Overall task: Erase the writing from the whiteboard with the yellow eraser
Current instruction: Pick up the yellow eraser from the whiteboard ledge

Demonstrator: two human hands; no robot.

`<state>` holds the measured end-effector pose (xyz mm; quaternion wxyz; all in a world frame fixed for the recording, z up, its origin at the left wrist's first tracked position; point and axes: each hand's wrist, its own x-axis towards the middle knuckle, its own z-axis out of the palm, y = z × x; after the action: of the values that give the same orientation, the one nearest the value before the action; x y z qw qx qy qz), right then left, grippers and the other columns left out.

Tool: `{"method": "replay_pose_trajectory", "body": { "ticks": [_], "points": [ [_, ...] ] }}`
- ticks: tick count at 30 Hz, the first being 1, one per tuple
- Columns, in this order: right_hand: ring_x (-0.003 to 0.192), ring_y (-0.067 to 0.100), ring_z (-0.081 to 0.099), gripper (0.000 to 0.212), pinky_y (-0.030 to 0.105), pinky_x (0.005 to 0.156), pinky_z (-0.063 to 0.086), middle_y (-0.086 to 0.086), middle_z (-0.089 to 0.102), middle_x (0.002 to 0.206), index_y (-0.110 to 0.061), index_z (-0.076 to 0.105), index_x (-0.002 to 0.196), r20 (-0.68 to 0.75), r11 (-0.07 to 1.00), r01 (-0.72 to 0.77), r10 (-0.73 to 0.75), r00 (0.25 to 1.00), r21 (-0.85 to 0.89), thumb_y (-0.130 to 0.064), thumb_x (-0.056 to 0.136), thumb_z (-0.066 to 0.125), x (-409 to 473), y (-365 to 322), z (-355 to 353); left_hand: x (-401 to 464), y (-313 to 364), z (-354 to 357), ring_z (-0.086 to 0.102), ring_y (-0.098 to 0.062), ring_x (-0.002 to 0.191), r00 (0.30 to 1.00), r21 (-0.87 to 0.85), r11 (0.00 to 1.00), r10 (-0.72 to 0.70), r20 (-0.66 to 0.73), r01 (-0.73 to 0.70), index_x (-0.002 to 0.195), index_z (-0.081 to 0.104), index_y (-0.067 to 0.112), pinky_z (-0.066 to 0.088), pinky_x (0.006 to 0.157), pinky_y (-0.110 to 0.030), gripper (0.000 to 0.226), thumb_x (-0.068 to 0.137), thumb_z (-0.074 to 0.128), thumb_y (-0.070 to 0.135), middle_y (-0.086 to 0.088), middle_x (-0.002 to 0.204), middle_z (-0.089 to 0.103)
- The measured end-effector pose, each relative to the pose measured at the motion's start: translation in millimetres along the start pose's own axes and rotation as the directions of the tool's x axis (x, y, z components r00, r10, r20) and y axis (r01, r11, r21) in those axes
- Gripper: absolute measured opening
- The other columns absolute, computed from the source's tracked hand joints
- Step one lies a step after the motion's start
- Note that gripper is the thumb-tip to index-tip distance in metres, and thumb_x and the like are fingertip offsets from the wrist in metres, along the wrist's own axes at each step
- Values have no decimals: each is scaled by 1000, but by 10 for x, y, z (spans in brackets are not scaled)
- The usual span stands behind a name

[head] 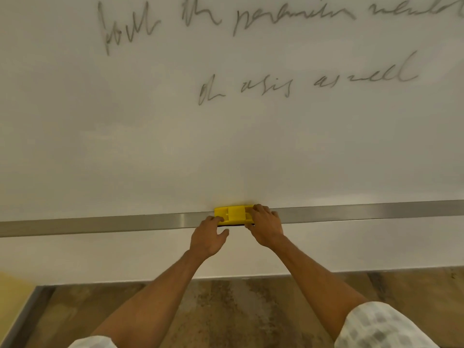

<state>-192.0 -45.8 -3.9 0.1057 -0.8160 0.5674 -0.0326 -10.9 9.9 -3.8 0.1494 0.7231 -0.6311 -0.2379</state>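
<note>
The yellow eraser (pixel 234 213) lies on the metal tray (pixel 113 224) along the bottom edge of the whiteboard (pixel 150 134). My left hand (pixel 208 237) touches its left end with fingertips on top and thumb below. Over the eraser's right end my right hand (pixel 266 227) is curled, gripping it. Two lines of dark handwriting (pixel 276 81) run across the upper part of the board, well above both hands.
Below the tray a white wall panel (pixel 100 257) runs down to a metal skirting and a brown wood floor (pixel 238 310). A yellowish surface (pixel 12 292) shows at the lower left corner.
</note>
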Motion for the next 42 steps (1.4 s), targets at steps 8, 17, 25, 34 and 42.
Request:
{"method": "replay_pose_trajectory", "body": {
  "ticks": [8,17,25,34,42],
  "points": [
    [118,28,49,29,38,93,42,7,56,127,-15,54,124,-74,975,125,-140,987,-185,-19,95,57,12,50,5,25,-12,-36,58,-23,113,999,-33,999,-19,-36,18,122,62,20,41,82,-29,33,94,57,39,-1,122,62],
    [100,25,61,38,35,72,53,3,65,110,-17,63,109,-272,976,177,-206,940,-125,-9,75,78,-87,67,-184,86,72,-217,60,-32,114,956,-239,958,-211,-204,160,134,49,13,50,92,-43,48,97,55,42,-10,125,63],
    [101,29,62,26,39,77,53,8,64,115,-12,62,109,-384,952,301,-297,874,-50,-18,86,71,-141,55,-322,150,139,-339,72,-15,63,943,-799,556,-330,40,228,114,61,2,60,66,-25,20,100,55,15,-11,100,67],
    [115,26,53,51,40,92,46,7,55,130,-13,50,130,-445,952,298,-237,864,71,-29,84,66,-188,-56,-562,82,256,-514,74,-15,64,953,-906,375,-291,85,195,114,62,8,59,76,-29,19,96,60,7,-10,99,70],
    [122,28,53,62,46,103,39,8,58,134,-13,48,137,-447,960,279,-244,861,13,-41,85,68,-146,-203,-839,42,442,-722,73,-15,72,970,-898,428,-245,-8,101,114,60,14,56,73,-30,18,97,60,12,-4,96,71]
  ]
}}
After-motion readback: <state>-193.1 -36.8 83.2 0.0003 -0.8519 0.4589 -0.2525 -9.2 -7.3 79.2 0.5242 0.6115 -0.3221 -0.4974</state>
